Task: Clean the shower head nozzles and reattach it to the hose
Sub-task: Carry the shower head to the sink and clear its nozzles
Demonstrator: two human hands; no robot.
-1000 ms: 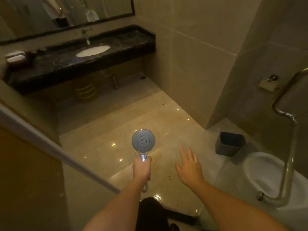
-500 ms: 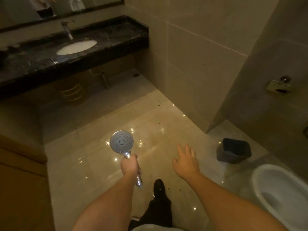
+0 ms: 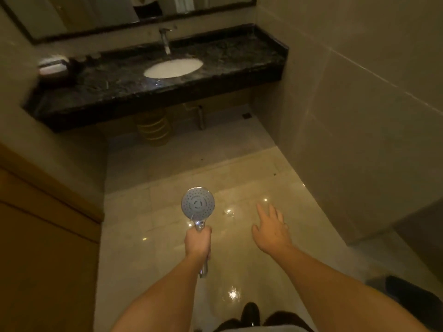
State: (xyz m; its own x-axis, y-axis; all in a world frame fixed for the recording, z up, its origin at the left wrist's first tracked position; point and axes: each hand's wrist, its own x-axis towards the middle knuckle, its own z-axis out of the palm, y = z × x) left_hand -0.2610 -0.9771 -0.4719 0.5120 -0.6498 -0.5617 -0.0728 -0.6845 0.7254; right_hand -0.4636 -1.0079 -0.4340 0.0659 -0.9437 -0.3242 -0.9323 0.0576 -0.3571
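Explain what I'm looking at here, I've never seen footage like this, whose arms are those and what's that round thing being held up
There is no machine here. The picture comes from a wide-angle camera worn on a person's head, looking forward and down, so the two bare arms reaching up from the bottom edge are that person's own.

The left hand grips the chrome handle of a shower head. That is the round thing: its grey face, dotted with nozzles, is turned toward the camera. No hose is seen attached to it. The right hand holds nothing; its fingers are spread over the glossy tiled floor.

Ahead is a dark stone counter with a white sink set into it, a tap behind the sink, and a mirror above. The person's dark shoe shows at the bottom.
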